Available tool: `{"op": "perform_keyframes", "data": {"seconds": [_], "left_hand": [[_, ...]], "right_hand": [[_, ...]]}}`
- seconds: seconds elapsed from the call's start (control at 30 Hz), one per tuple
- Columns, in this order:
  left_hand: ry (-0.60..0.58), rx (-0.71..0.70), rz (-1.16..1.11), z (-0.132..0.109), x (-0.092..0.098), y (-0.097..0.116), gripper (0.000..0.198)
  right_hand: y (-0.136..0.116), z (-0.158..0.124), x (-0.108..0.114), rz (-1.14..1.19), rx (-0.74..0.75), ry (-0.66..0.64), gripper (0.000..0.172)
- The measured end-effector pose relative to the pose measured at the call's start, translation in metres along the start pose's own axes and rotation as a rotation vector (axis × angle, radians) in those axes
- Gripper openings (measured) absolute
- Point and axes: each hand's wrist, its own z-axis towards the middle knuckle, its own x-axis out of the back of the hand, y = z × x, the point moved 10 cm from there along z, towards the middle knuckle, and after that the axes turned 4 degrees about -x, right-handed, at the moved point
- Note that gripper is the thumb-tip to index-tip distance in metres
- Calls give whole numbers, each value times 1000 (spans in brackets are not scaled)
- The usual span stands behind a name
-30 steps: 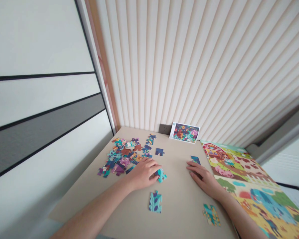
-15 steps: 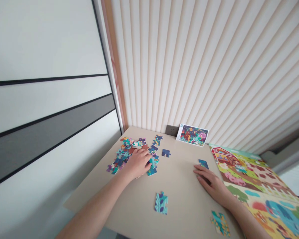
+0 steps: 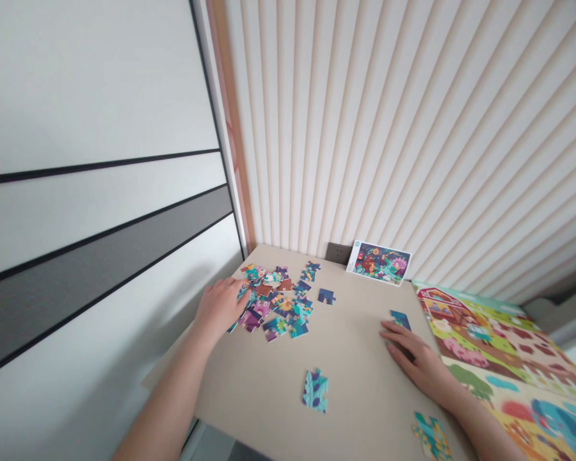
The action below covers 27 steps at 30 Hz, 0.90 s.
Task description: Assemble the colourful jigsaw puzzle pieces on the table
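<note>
The left hand point(image 3: 219, 306) is curled at the jigsaw pile point(image 3: 276, 304) at its two o'clock; any pinch is hidden. The right hand point(image 3: 417, 365) lies flat and open, just beside a blue piece point(image 3: 400, 319).

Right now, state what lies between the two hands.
Head view: a heap of jigsaw puzzle pieces beside the left hand, then bare beige tabletop up to the right hand.

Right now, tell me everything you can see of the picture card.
The picture card is a rectangular printed card with a white border, showing bright flowers and figures on a dark ground. It stands tilted, leaning against the ribbed wall at the back edge of the table, just beside a dark wall socket.
</note>
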Motion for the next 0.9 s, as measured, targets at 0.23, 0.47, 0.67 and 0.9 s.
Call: {"op": "perform_keyframes", "data": {"seconds": [0.23,0.47,0.67,0.9], "left_hand": [[-37,61,-79,-81,-19,-42,44],[83,135,39,-103,-23,-21,38],[84,121,34,-102,-22,-22,40],[94,63,-63,-102,-26,-19,33]], "right_hand": [[5,0,-3,-2,4,-8,35],[1,0,-2,-6,25,12,37],[-1,0,-2,-16,16,-8,36],[-3,0,-3,-34,7,-30,35]]}}
